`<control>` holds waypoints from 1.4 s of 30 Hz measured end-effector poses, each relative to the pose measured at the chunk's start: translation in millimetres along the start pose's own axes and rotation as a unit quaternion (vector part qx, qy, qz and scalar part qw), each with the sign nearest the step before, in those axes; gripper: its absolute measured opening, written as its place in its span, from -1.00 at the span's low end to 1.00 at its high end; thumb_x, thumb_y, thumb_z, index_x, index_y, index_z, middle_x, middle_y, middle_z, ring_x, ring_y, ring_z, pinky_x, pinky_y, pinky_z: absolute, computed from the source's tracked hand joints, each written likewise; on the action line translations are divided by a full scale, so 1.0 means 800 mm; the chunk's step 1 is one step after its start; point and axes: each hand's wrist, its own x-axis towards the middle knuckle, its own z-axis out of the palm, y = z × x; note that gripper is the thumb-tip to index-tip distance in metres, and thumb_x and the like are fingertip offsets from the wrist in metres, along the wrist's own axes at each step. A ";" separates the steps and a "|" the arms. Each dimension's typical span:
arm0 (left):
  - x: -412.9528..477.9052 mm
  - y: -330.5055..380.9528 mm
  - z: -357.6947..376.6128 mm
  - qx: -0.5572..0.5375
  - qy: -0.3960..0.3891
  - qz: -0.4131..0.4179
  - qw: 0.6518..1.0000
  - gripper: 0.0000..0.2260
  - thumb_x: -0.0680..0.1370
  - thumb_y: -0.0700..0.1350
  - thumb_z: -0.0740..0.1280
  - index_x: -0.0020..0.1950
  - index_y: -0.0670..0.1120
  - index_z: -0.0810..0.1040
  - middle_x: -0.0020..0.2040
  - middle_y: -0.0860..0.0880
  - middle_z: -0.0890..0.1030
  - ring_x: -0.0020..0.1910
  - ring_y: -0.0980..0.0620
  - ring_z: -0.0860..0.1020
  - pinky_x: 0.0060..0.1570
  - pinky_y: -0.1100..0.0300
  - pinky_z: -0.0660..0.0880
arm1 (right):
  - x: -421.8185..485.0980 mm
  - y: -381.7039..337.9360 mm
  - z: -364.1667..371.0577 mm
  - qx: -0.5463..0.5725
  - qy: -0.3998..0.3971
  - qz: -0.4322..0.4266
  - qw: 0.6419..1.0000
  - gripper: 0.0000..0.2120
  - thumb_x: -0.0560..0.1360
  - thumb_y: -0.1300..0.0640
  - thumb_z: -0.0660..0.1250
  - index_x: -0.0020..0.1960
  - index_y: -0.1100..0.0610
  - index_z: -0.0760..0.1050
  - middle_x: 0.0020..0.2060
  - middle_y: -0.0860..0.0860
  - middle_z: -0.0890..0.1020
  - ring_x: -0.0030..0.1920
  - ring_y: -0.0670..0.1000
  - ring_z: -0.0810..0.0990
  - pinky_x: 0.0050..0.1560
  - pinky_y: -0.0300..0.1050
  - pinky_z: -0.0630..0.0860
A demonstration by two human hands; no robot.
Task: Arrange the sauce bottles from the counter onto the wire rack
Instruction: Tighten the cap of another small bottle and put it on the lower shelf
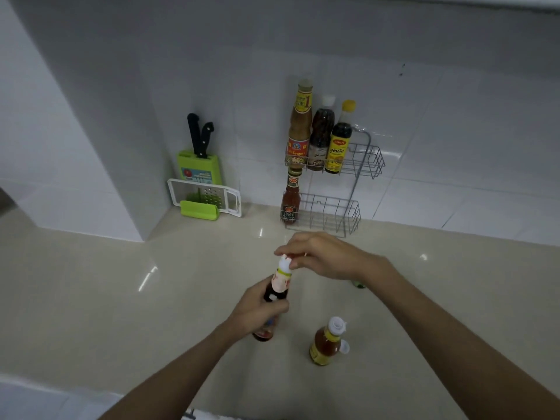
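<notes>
My left hand [257,310] grips the body of a dark sauce bottle [280,283] with a white cap, held above the counter. My right hand [321,257] pinches that bottle's cap from above. An amber bottle [325,342] with a yellow label and an open white flip cap stands on the counter to the right. The two-tier wire rack [368,160] hangs on the tiled wall. Its top shelf holds three bottles [321,134] side by side. Its bottom shelf [339,216] holds one red sauce bottle [290,201] at the left end.
A green knife block [198,165] with two black-handled knives and a white and green grater [206,200] stand in the corner to the left. A small green thing [360,284] peeks out from under my right wrist. The beige counter [121,298] spreads around.
</notes>
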 end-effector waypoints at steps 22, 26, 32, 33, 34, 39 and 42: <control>0.040 0.098 -0.026 0.045 0.100 0.044 0.993 -0.91 0.24 -0.14 0.42 -0.35 -0.08 0.52 -0.44 -0.02 0.58 -0.41 0.00 0.60 -0.28 0.13 0.52 | 0.045 -0.002 -0.075 -0.037 0.108 0.000 0.994 -0.50 0.45 -0.36 0.20 -0.19 0.10 0.45 -0.41 -0.02 0.47 -0.38 -0.05 0.40 -0.34 -0.05 0.35; 0.045 0.108 -0.035 -0.007 0.036 0.035 0.999 -0.90 0.25 -0.21 0.40 -0.30 -0.17 0.50 -0.37 -0.16 0.52 -0.37 -0.09 0.60 -0.22 0.09 0.49 | 0.047 -0.005 -0.093 -0.005 0.072 -0.040 0.997 -0.72 0.48 -0.15 0.36 -0.06 0.07 0.50 -0.29 0.04 0.58 -0.29 0.00 0.49 -0.27 -0.03 0.43; 0.054 0.122 -0.019 -0.012 0.050 0.036 0.998 -0.90 0.24 -0.17 0.40 -0.33 -0.13 0.50 -0.41 -0.08 0.55 -0.38 -0.07 0.61 -0.22 0.06 0.52 | 0.058 0.005 -0.096 -0.103 0.128 -0.056 0.985 -0.54 0.46 -0.27 0.30 -0.21 0.15 0.37 -0.40 0.12 0.51 -0.41 0.00 0.38 -0.39 -0.09 0.29; 0.059 0.123 -0.010 0.008 0.108 0.032 0.994 -0.89 0.23 -0.12 0.41 -0.33 -0.09 0.52 -0.42 -0.02 0.58 -0.39 -0.05 0.62 -0.24 0.07 0.54 | 0.062 0.009 -0.090 -0.123 0.175 -0.035 0.976 -0.51 0.47 -0.29 0.26 -0.24 0.16 0.37 -0.42 0.11 0.51 -0.43 0.03 0.41 -0.39 -0.07 0.33; 0.063 0.124 -0.002 0.029 0.165 0.030 0.985 -0.89 0.22 -0.05 0.41 -0.31 -0.02 0.54 -0.41 0.01 0.62 -0.37 -0.04 0.63 -0.26 0.08 0.54 | 0.065 0.012 -0.085 -0.129 0.222 -0.002 0.966 -0.49 0.48 -0.30 0.24 -0.25 0.16 0.38 -0.44 0.10 0.51 -0.42 0.06 0.44 -0.37 -0.04 0.38; 0.072 0.123 0.009 0.054 0.179 0.040 0.982 -0.90 0.27 -0.07 0.41 -0.32 -0.04 0.53 -0.42 -0.01 0.62 -0.38 -0.05 0.62 -0.28 0.08 0.53 | 0.072 0.016 -0.073 -0.140 0.274 0.104 0.946 -0.44 0.49 -0.35 0.14 -0.32 0.15 0.42 -0.45 0.07 0.48 -0.37 0.09 0.48 -0.32 -0.03 0.47; 0.070 0.128 -0.013 -0.008 0.047 0.062 0.997 -0.92 0.27 -0.23 0.38 -0.31 -0.18 0.50 -0.41 -0.13 0.52 -0.37 -0.11 0.57 -0.27 0.06 0.55 | 0.051 0.011 -0.097 -0.072 0.202 0.040 0.976 -0.47 0.52 -0.37 0.04 -0.17 0.08 0.44 -0.39 0.01 0.51 -0.38 -0.03 0.47 -0.31 -0.04 0.45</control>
